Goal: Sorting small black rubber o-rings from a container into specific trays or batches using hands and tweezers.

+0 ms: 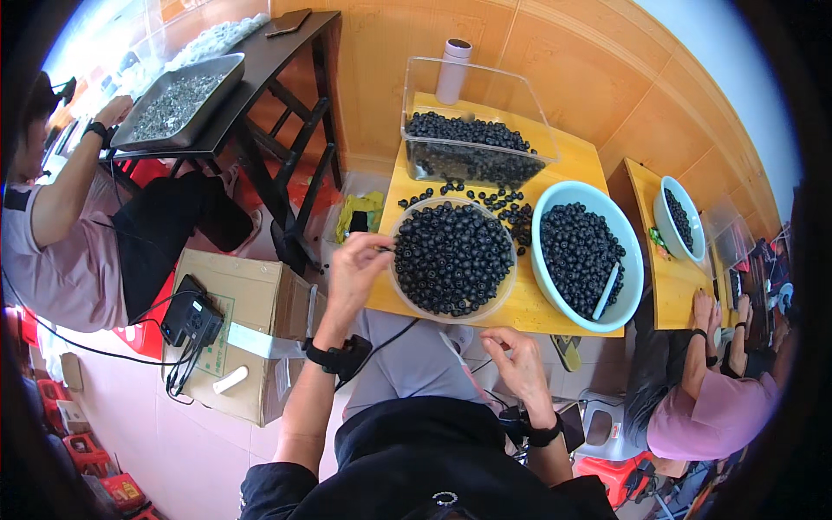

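My left hand (pixel 357 267) rests at the left rim of a clear round bowl (pixel 400 286) full of small black beads, its fingertips pinched on something small at the rim. My right hand (pixel 518 357) hovers below the table's front edge, over my lap, fingers loosely curled, thumb and forefinger close together; I cannot tell whether they hold anything. A pale blue bowl (pixel 630 238) of black beads with a white scoop (pixel 607 290) stands to the right. Behind sits a clear rectangular tub (pixel 472 87) with more beads. Loose beads (pixel 503 201) lie on the yellow table (pixel 537 308).
A cardboard box (pixel 256 325) with a black device stands to my left. One person sits at left by a black table with a metal tray (pixel 178 104); another sits at right by a second yellow table with a small bowl (pixel 679 217). A white cylinder (pixel 453 71) stands behind the tub.
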A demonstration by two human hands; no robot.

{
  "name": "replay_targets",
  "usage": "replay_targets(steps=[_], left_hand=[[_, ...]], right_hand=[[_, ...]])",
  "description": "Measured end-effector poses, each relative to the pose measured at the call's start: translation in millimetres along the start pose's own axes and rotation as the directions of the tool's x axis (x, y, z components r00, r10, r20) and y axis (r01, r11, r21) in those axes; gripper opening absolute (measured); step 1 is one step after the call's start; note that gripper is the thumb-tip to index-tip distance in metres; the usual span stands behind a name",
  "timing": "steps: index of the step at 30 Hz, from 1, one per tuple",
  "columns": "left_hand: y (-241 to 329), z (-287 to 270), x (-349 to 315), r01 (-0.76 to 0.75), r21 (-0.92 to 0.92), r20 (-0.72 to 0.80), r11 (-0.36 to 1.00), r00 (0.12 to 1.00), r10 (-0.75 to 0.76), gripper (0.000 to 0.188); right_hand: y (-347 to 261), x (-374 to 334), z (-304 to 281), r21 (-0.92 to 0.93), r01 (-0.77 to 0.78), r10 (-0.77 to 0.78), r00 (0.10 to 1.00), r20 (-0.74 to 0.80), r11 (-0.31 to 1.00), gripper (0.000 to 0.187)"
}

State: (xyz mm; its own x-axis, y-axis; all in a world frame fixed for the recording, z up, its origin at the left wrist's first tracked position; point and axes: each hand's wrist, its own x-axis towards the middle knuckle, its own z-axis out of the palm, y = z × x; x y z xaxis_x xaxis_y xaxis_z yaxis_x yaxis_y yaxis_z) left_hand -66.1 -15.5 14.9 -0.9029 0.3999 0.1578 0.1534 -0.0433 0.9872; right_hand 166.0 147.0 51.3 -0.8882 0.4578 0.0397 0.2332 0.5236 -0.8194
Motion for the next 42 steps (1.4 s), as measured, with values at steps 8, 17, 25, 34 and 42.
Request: replay_targets(steps=[8, 17, 25, 34, 42], left_hand=[[0, 30, -7, -0.047, 0.471, -0.086, 0.881, 0.991, 0.098, 0.046], [-70, 27, -6, 0.17, 0.316, 0.075, 0.933, 0.976, -0.203, 0.043], [-67, 24, -34, -0.076, 0.187, -0.003, 0.979, 0.997, 0.078, 0.044], [-40, 2, -41, -0.061, 0.362, -0.016, 0.93, 0.997, 0.072, 0.041], [-22, -4, -58, 0.303, 0.054, -0.032, 0.951, 0.953, -0.302, 0.042]], right_hand=[[62, 32, 1, 0.053, -0.228, 0.234, 0.938, -0.256, 0.972, 0.042], [74, 88, 9, 0.384, -0.445, 0.456, 0.887, 0.066, 0.809, 0.024], [65, 47, 20, 0.245, -0.114, 0.161, 0.97, -0.183, 0.963, 0.024], [43, 54, 22, 0.409, -0.286, 0.315, 0.949, -0.001, 0.866, 0.02], [55, 58, 25, 0.469, -0.408, 0.371, 0.912, 0.174, 0.783, 0.024]])
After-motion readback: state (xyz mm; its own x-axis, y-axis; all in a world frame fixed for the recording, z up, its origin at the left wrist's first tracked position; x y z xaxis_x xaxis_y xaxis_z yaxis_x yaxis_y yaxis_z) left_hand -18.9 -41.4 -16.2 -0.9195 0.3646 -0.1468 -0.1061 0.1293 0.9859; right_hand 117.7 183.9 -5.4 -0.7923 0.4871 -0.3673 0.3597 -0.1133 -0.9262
